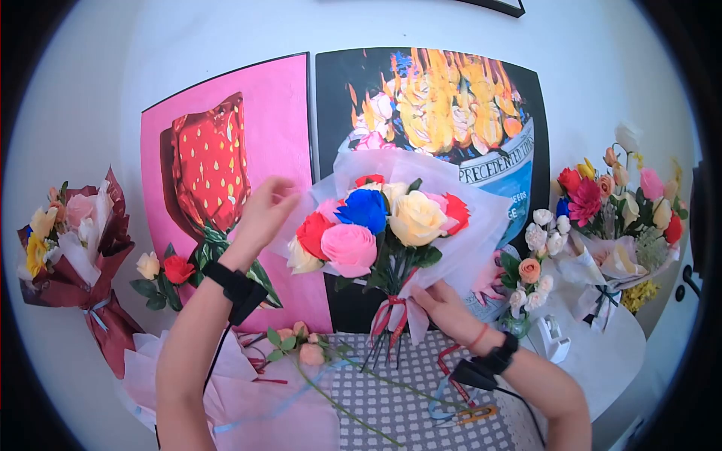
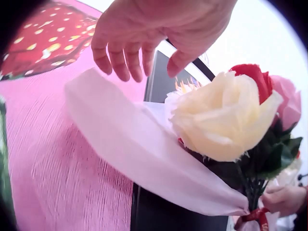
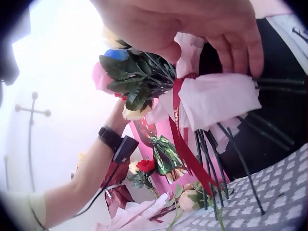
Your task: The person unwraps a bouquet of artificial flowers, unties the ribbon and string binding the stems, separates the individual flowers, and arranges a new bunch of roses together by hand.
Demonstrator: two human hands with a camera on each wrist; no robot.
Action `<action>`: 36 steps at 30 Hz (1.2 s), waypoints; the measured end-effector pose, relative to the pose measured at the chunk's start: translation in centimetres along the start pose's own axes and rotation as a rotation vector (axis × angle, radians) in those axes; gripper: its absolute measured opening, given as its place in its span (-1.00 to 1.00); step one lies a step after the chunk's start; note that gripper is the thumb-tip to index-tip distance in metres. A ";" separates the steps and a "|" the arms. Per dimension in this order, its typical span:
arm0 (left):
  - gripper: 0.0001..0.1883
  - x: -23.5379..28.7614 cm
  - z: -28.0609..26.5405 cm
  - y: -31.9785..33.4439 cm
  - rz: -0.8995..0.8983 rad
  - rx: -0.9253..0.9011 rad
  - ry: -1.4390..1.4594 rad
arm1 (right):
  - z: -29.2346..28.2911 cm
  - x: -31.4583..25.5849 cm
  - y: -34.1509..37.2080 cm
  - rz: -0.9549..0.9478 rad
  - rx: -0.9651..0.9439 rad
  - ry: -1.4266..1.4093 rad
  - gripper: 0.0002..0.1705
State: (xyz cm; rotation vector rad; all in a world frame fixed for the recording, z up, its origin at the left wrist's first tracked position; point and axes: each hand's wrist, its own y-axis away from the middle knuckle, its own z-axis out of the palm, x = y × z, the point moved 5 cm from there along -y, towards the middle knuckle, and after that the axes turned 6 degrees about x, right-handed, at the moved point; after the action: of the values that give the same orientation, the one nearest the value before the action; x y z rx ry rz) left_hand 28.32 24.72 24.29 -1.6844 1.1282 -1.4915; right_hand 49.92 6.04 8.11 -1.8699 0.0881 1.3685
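A bouquet (image 1: 368, 233) of pink, red, cream and blue roses stands upright in pale translucent wrapping paper (image 1: 481, 210). A red ribbon (image 3: 179, 125) ties it at the waist, and bare green stems (image 3: 207, 149) stick out below. My right hand (image 1: 450, 310) grips the bouquet at this tied waist, its fingers partly behind the gathered paper in the right wrist view. Raised at the bouquet's left, my left hand (image 1: 271, 209) holds nothing. Its fingers (image 2: 132, 60) hang relaxed and spread above the paper's edge in the left wrist view.
Pink wrapping sheets (image 1: 248, 398) and loose peach roses (image 1: 310, 352) lie on the patterned tablecloth (image 1: 376, 398). Yellow-handled scissors (image 1: 477, 413) lie near the right forearm. Other bouquets stand left (image 1: 83, 263) and right (image 1: 620, 225). Paintings (image 1: 278, 113) lean behind.
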 end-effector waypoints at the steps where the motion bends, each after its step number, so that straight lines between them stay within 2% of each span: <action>1: -0.61 0.6 1.3 -0.6 0.041 -0.175 -0.108 | -0.7 -0.2 0.5 0.037 -0.023 0.025 -0.63; 2: -0.61 0.7 1.7 -1.3 0.041 -0.173 -0.109 | -1.9 -1.4 1.0 0.036 -0.025 0.024 -0.63; 4: -0.57 0.9 3.2 -2.6 0.069 -0.241 -0.081 | -4.0 -4.6 2.2 -0.001 -0.167 0.625 -0.70; 6: -0.56 1.1 4.5 -3.6 0.047 -0.284 -0.083 | -5.3 -8.6 2.2 -0.022 -0.199 0.613 -0.71; 8: -0.57 1.5 5.6 -4.1 0.027 -0.355 -0.067 | -6.1 -12.3 1.6 0.052 -0.138 0.519 -0.71; 9: -0.57 1.3 6.0 -4.5 0.019 -0.362 -0.068 | -6.5 -14.6 1.0 0.018 -0.075 0.473 -0.72; 12: -0.66 1.5 6.9 -6.0 0.114 -0.320 -0.038 | -7.8 -19.5 -2.6 -0.266 0.153 0.512 -0.74; 14: -0.67 2.2 7.1 -6.5 0.056 -0.370 -0.018 | -8.3 -20.4 -6.0 -0.707 0.278 0.877 -0.76; 16: -0.68 2.9 7.2 -6.8 0.009 -0.407 0.004 | -8.4 -19.3 -8.8 -0.662 0.399 1.120 -0.75; 18: -0.74 3.2 7.3 -6.7 -0.034 -0.436 0.057 | -9.2 -16.8 -12.6 -0.454 0.291 1.108 -0.76; 19: -0.74 3.4 7.4 -6.8 -0.026 -0.430 0.059 | -9.1 -16.6 -13.5 -0.463 0.297 1.110 -0.76; 21: -0.81 3.4 7.7 -6.9 0.023 -0.479 0.036 | -8.4 -14.9 -15.3 -0.250 0.057 1.080 -0.75; 22: -0.83 2.8 7.8 -7.5 0.085 -0.428 -0.048 | -8.2 -15.1 -15.5 -0.359 0.136 1.030 -0.78; 23: -0.83 2.1 7.9 -7.7 0.083 -0.429 -0.048 | -8.2 -15.1 -15.9 -0.357 0.134 1.030 -0.78; 25: -0.82 1.7 7.3 -7.4 0.049 -0.315 -0.237 | -8.3 -15.5 -16.2 -0.406 0.262 0.967 -0.78; 26: -0.82 1.5 7.3 -7.3 0.045 -0.316 -0.240 | -8.0 -15.6 -16.0 -0.424 0.283 1.078 -0.78; 29: -0.82 1.3 7.3 -7.4 0.051 -0.291 -0.258 | -7.6 -16.1 -15.0 -0.454 0.356 1.061 -0.79; 35: -0.80 2.7 7.1 -6.7 0.074 -0.250 -0.193 | -7.6 -15.3 -14.1 -0.443 0.321 0.970 -0.72; 36: -0.84 2.8 7.4 -6.8 0.075 -0.321 -0.156 | -7.9 -15.2 -14.2 -0.444 0.321 0.972 -0.72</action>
State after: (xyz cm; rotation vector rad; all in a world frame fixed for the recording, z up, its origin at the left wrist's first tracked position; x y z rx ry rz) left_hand 36.92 24.60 30.18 -1.9096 1.3841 -1.1557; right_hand 56.59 4.90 29.30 -1.9483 0.3331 0.0683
